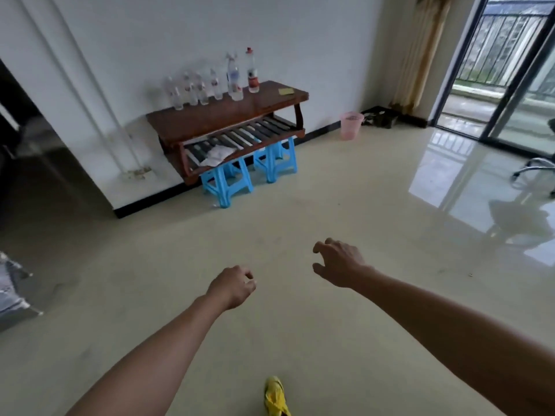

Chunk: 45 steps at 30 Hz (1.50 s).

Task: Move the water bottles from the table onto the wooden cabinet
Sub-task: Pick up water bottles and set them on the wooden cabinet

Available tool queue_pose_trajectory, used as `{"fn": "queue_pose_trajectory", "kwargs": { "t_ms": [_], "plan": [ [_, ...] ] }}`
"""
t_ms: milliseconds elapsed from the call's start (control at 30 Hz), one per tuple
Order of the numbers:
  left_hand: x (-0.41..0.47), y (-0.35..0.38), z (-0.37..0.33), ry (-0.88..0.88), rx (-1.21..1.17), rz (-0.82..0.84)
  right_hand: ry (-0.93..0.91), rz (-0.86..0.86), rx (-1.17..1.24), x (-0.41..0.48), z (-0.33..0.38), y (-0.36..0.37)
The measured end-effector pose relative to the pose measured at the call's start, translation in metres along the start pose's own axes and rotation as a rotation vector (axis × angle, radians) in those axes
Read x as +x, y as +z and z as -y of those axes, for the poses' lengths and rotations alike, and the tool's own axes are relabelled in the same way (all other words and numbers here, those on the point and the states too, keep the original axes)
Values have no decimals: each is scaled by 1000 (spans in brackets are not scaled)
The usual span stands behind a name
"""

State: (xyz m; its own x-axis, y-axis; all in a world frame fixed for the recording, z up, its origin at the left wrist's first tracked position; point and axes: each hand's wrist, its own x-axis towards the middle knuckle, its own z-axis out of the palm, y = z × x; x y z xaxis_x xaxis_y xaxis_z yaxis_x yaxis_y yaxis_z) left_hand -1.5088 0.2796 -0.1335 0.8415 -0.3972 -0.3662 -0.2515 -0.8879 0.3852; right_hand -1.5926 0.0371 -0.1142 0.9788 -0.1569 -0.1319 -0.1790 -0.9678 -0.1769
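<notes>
while both arms stretched forward over the pale floor (330, 190), the left hand (232, 285) hung in the lower middle of the frame with its fingers loosely curled and nothing in them. the right hand (339, 262) was just right of it and a little higher, fingers bent and spread like a claw, also holding nothing. the two hands were apart from each other and well apart from the bottles (202, 90).

the bottles stood upright in a row along the back of the cabinet (216, 118) top, in the upper middle of the frame, against the white wall (315, 40). the two at the right end of the row were taller, and the red-capped bottle (253, 72) stood last. a small yellow thing (286, 91) lay near the right end of the top. a crumpled white sheet (217, 154) lay on the slatted shelf (255, 132) below. two blue stools (226, 183) stood under the cabinet. a pink bin (350, 125) stood on the floor to its right, by the wall. a chair (533, 169) showed at the right edge, near the glass door (528, 109), and a yellow shoe (276, 396) at the bottom edge.
</notes>
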Motion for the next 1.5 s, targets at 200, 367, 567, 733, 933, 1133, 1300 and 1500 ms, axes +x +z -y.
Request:
{"fn": "queue_pose_trajectory", "kwargs": {
  "t_ms": [200,367,567,733,933,1133,1300,1500],
  "plan": [
    [152,-99,33,-34,6,-29,-4,5,6,185,22,-23],
    [258,-173,33,-35,6,-67,-3,-56,56,297,29,-59],
    [384,-208,18,-15,-14,-41,7,-43,26,433,-1,-73],
    [515,-250,6,-35,-30,-79,-49,-39,-5,580,-34,-92],
    [645,-320,0,-124,-81,-138,-105,-84,0,749,-53,-147],
    [762,-367,1,-173,-99,-144,-191,-73,-2,872,-58,-165],
    [873,-404,-4,-111,-106,-155,-208,-101,-8,981,-75,-179],
    [1024,-466,-8,-47,-88,-173,-139,-152,-41,1146,-95,-208]
  ]
}}
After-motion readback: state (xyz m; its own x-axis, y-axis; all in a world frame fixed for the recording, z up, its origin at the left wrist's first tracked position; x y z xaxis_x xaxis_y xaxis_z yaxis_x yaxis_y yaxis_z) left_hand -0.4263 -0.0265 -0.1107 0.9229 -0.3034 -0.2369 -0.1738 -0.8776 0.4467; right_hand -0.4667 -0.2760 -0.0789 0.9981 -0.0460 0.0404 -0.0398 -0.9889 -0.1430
